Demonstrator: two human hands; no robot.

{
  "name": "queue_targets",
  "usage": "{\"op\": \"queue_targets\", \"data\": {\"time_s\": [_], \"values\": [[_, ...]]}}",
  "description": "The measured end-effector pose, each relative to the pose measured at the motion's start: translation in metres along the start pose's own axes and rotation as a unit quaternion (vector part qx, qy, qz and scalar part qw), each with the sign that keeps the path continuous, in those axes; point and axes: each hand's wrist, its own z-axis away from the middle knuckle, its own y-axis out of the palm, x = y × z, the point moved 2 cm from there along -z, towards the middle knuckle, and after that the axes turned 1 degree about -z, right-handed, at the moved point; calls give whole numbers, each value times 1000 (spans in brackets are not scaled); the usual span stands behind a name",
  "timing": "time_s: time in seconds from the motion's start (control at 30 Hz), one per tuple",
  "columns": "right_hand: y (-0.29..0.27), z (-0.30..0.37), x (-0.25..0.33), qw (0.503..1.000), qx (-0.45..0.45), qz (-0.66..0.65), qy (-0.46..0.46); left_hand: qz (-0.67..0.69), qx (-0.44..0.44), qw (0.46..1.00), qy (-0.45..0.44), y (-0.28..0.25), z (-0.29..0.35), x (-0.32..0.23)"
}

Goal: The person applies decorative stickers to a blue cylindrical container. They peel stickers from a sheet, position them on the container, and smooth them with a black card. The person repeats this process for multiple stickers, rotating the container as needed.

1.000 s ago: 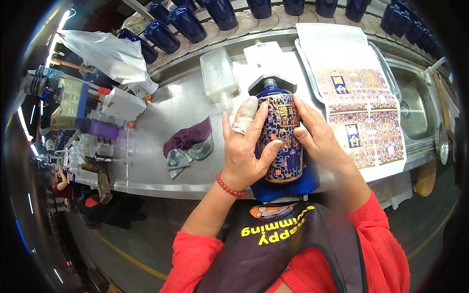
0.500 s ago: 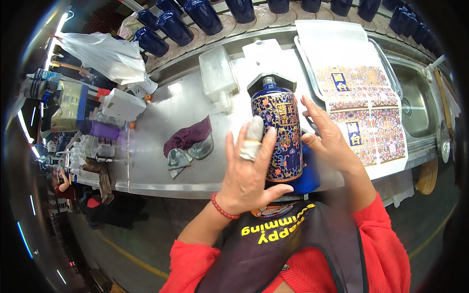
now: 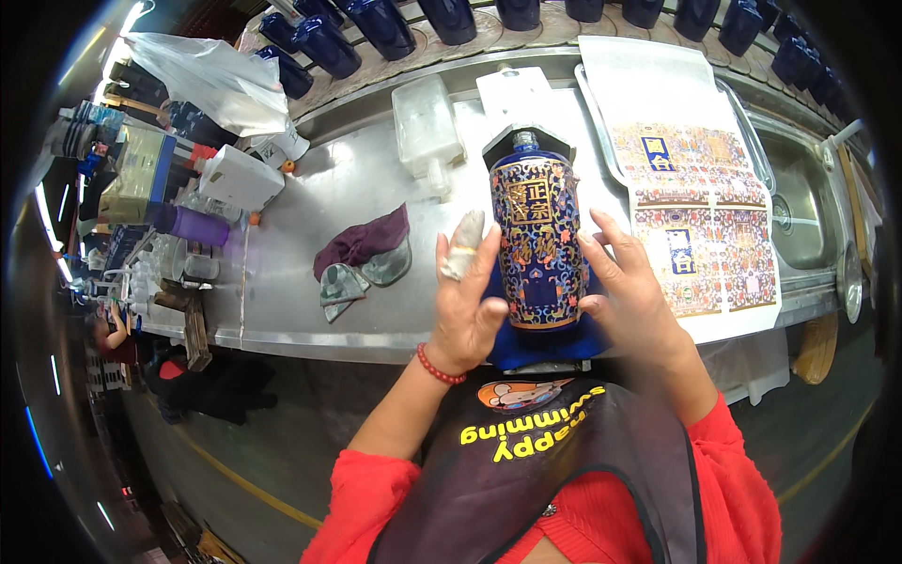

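A dark blue bottle [image 3: 537, 246] with a colourful floral wrap and a gold-framed panel lies on its back, neck pointing away from me. Under its base shows something shiny and blue [image 3: 526, 350]; its neck end sits by an angular dark-edged support [image 3: 493, 148]. My left hand [image 3: 465, 305], one finger wrapped in a pale cover, is at the bottle's left edge with fingers stretched and apart. At the right edge, my right hand [image 3: 631, 287] has its fingers spread, the tips at the bottle's side. Neither hand is wrapped round it.
Printed floral sheets [image 3: 700, 221] lie on a tray at right, beside a metal sink [image 3: 803, 211]. Purple and grey cloths [image 3: 365, 254] and a clear rectangular container [image 3: 425, 132] are on the steel table [image 3: 272, 310]. Several blue bottles [image 3: 381, 28] line the conveyor behind.
The bottle has turned leftward, so its gold-framed panel now faces up nearer the middle. My left hand has slid off its front to the left edge. The right hand stays beside it.
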Motion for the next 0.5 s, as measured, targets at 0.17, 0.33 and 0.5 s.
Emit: {"op": "queue_targets", "data": {"time_s": [0.17,0.33,0.5], "values": [[-1,-12,4,999,1,26,25,-27,-17,999,-26,0,-23,6],[-2,-20,3,998,32,-15,49,-43,-31,999,-2,2,-24,6],[-2,-19,1,998,45,2,46,-81,-25,996,20,-1,-23,10]]}}
